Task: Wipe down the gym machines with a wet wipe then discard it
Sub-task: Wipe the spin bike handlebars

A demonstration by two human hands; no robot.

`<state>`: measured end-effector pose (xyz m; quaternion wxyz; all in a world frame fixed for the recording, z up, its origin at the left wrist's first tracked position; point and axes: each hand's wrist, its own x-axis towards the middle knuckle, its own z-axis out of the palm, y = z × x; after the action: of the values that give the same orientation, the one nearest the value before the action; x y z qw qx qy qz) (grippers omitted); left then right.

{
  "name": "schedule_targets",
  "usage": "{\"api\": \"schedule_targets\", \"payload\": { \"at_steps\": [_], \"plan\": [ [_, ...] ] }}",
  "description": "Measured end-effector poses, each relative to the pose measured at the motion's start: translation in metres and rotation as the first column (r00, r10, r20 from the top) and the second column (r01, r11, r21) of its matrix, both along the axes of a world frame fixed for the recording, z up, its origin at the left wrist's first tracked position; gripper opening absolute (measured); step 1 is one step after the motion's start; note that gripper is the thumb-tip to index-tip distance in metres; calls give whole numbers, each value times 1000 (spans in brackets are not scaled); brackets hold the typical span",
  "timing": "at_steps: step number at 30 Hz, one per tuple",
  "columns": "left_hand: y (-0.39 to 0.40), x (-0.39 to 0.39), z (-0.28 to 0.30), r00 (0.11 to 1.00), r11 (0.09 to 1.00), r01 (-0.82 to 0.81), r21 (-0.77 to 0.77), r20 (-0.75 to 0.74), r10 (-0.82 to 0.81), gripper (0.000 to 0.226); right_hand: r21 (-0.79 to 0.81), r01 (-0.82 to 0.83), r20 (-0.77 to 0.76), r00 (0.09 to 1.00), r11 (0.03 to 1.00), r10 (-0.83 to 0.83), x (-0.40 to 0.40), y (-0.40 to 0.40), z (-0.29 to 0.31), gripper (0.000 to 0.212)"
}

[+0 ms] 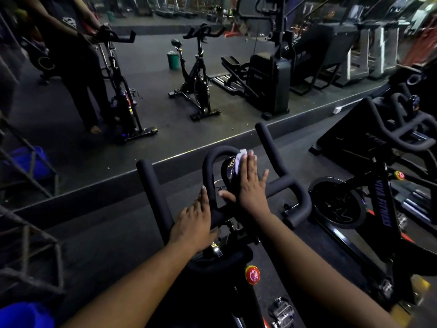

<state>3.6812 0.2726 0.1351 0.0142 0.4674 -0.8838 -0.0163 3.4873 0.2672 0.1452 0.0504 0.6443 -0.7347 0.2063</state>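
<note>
A: Head view. What writing can be read?

B: Purple letters run down the frame of the second bike (pixel 383 197) at right; they are too blurred to read surely. The red knob (pixel 252 274) below the handlebar (pixel 279 183) bears a white mark, not legible. The console (pixel 229 169) face shows gold lines, also unreadable.

A: How do the hands lie?

B: Both forearms reach forward from the lower edge. The right hand (pixel 250 185) lies flat, palm down, on the console inside the centre loop of the handlebar; its fingers are straight and close together, the thumb held out to the left. The left hand (pixel 194 223) rests on the left foot of the loop, fingers straight and lightly spread, pointing forward, the index finger lying along the bar.

A: Where is the wipe (pixel 241 157)?

B: Under the right fingertips, pressed against the upper part of the console. A white edge shows beyond and to the left of the fingers; the remainder is hidden beneath the hand. The left hand is apart from it.

A: And the surroundings?

B: A mirror (pixel 118 91) ahead reflects a standing person (pixel 71 55) at a bike (pixel 123 95), another bike, and a green bin (pixel 173 60).
</note>
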Motion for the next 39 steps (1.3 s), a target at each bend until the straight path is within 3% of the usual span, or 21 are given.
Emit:
{"api": "schedule_targets", "payload": {
  "at_steps": [4,9,14,18,23,26,31,33,35,37,39],
  "plan": [
    [-1,0,1,1000,1000,-5,20,-11,5,115,-29,-50,-62,997,998,49,37,-6,3,120],
    [-2,-1,-1,999,1000,-19,9,-46,20,128,-85,-96,-202,976,992,77,14,12,-15,110],
    [-2,0,-2,1000,1000,-6,6,16,6,120,-59,18,-39,999,998,-21,11,-21,25,108],
    [-3,0,-3,997,998,-12,59,78,7,105,-174,-260,-395,902,950,175,17,-27,19,50],
    [-4,0,-4,999,998,-5,67,45,2,103,-143,-561,-572,719,815,395,9,-5,-1,52],
    [-3,1,-4,1000,997,8,74,-29,-6,105,-157,-601,-449,750,784,485,7,-5,5,65],
    [-7,4,-6,997,988,-13,152,-67,23,120,-434,-434,-31,883,789,469,27,-30,84,24],
    [-12,3,-2,994,986,-26,166,-104,43,135,-332,-304,91,932,893,351,29,-50,110,18],
    [-15,-3,-1,993,991,-9,137,-118,25,142,-50,-261,146,953,964,265,25,-78,118,20],
    [-16,-10,0,991,992,-10,129,-132,27,142,251,-331,65,944,910,325,21,-100,113,27],
    [-17,-14,1,993,988,-25,151,-107,41,139,427,-364,-45,906,828,421,19,-114,106,33]
  ]
}}
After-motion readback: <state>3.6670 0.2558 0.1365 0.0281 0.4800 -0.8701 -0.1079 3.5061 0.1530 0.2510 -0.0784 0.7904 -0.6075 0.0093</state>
